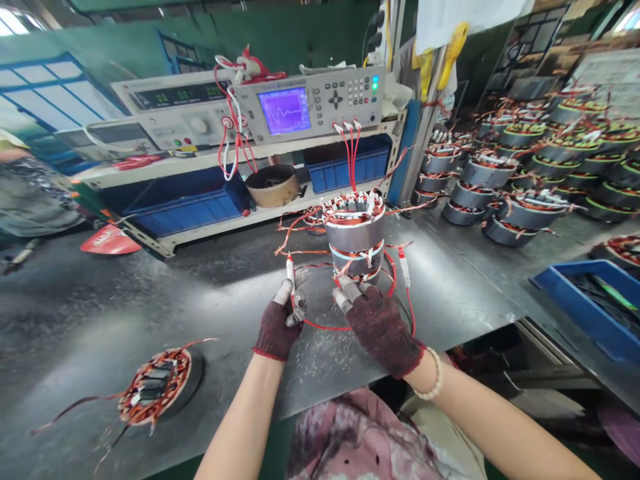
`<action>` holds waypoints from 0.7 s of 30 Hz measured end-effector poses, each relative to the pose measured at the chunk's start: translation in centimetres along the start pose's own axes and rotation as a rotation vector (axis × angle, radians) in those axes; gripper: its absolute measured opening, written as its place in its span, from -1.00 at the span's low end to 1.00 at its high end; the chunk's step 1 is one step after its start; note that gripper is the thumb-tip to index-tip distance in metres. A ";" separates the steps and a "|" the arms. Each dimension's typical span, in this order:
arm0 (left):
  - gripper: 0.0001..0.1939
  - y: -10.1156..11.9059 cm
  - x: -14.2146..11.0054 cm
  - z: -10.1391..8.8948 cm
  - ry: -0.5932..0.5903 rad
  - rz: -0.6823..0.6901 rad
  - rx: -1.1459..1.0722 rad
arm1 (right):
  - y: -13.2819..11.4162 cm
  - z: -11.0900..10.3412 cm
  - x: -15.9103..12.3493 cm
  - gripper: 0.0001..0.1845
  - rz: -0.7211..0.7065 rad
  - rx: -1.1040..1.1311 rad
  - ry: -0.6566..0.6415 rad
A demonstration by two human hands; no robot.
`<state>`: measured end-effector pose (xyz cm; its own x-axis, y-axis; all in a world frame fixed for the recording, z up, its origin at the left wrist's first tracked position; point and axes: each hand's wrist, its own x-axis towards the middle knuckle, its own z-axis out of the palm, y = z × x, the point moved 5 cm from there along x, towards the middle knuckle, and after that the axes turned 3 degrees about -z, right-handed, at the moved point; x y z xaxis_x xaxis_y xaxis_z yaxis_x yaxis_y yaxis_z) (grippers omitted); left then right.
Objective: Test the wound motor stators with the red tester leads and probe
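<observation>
My left hand [284,317], in a dark red glove with pale fingertips, is closed on a red and white test clip [290,268] that points upward. A red cable runs from it across the bench. My right hand [377,319], gloved alike, reaches to the base of two stacked motor stators [356,235]; its fingertips are at the lower stator's near side, and what they grip, if anything, is hidden. Copper lead wires stick out from the stack on both sides. Right of the stack, a second red and white clip [404,267] hangs on its cable.
Behind, a shelf [200,160] carries a tester [320,103] with a lit waveform screen; red leads drop from it. A single stator [157,387] lies at front left. Many stacked stators [487,183] stand at right, near a blue tray [590,307] of tools.
</observation>
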<state>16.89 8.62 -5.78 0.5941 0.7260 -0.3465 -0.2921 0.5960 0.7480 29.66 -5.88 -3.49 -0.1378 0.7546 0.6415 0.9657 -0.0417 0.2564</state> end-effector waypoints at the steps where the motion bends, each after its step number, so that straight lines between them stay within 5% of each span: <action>1: -0.55 -0.1 0.0 -0.3 0.007 -0.003 -0.007 | -0.1 0.0 -0.1 -0.59 -0.013 -0.004 0.035; 5: -0.55 -0.6 0.3 -1.1 0.047 -0.003 -0.036 | -0.4 -0.2 -0.5 -0.62 -0.019 -0.033 0.158; 13: -0.62 -0.5 -0.1 -1.1 0.050 0.014 -0.033 | -0.7 0.6 -1.1 -0.51 -0.046 -0.088 0.125; 21: -0.73 -0.4 -0.4 -0.2 0.108 -0.020 -0.085 | -1.1 1.5 -0.7 -0.62 -0.005 -0.022 0.094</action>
<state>16.55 8.16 -6.05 0.5176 0.7438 -0.4228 -0.3462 0.6340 0.6915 28.99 -5.36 -5.35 -0.1637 0.6898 0.7053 0.9599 -0.0534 0.2751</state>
